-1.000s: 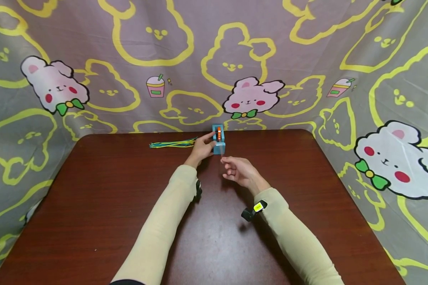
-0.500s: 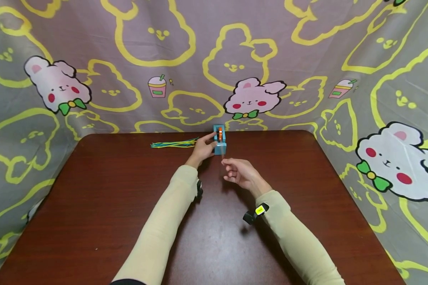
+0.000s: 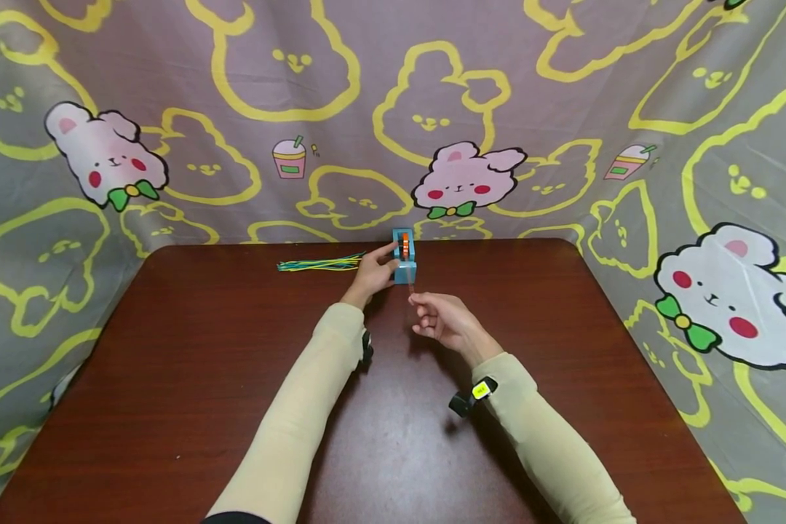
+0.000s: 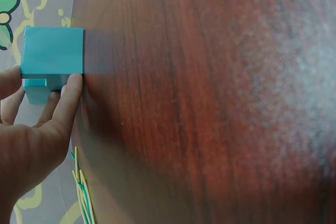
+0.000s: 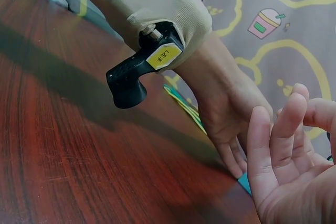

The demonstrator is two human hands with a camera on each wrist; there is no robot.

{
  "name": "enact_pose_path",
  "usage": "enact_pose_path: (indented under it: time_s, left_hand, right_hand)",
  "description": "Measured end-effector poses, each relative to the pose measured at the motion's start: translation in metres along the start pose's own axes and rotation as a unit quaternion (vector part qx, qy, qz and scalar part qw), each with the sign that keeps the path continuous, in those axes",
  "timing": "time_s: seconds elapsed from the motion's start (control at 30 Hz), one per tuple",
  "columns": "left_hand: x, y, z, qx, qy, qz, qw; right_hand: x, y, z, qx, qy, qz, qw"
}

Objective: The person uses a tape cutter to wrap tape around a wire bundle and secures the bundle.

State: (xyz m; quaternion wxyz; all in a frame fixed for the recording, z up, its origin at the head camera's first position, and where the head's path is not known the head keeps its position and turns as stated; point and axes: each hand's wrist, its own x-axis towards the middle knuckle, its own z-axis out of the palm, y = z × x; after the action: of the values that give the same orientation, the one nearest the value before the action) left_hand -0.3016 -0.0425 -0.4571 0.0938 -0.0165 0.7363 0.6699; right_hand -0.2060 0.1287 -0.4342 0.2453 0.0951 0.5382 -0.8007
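A blue tape dispenser with an orange-cored roll stands at the far edge of the table. My left hand grips it from the left side, thumb and fingers along its body; in the left wrist view, the dispenser's flat side lies between thumb and fingers. From its front end a strip of clear tape runs toward me. Thumb and index finger of my right hand pinch the strip's end, above the table. In the right wrist view, the other fingers are loosely bent and the tape cannot be made out.
To the left of the dispenser lies a bundle of yellow and green twist-tie-like strands, partly behind the left hand. Patterned cloth hangs along the back and sides of the brown table.
My right hand has drawn back slightly toward me, and the clear strip between it and the dispenser is a little longer. The left hand keeps its grip on the dispenser.
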Motion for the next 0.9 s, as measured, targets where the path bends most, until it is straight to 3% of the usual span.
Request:
enact_pose_path:
  time_s: [0.9]
  left_hand:
    - [-0.0003,-0.0002,0.0004,0.003,0.003,0.007,1.0]
  right_hand:
    - [-0.0101,0.0041,0.0028,-0.001,-0.011,-0.005,0.9999]
